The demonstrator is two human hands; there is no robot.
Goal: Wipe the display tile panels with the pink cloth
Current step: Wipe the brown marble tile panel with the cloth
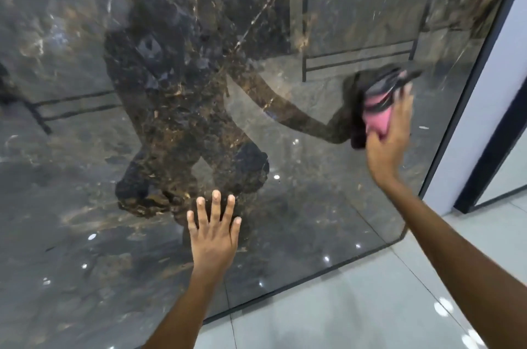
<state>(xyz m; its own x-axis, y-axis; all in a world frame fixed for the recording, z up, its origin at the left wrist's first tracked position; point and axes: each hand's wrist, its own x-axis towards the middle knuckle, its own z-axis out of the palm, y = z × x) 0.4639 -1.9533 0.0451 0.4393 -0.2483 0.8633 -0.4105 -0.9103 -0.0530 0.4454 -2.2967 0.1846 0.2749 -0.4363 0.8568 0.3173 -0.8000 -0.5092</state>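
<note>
Dark marble, veined in brown and gold, fills a glossy display tile panel [85,149] that stands upright and takes up most of the head view; its polish mirrors the person wiping it, a dim figure near the panel's centre, along with dark frames of the room behind; specks of light glint along its lower half. At the panel's lower middle the left hand [214,237] lies flat against the tile, fingers straight and spread, holding nothing; the bare forearm runs down toward the bottom edge of the view. Toward the panel's right edge, about mid-height, the right hand [390,135] presses the pink cloth [377,117] to the tile; the fingers [405,100] lie over the bunched cloth while the thumb hooks under it, so the cloth is gripped against the glossy face; its upper part is blurred, and its dark reflection sits just left of it. A thin black frame [467,86] borders the panel's right edge and rounded lower right corner; beyond it stands a white wall section [484,97]; pale grey floor tiles [342,306] spread below the panel's bottom edge.
</note>
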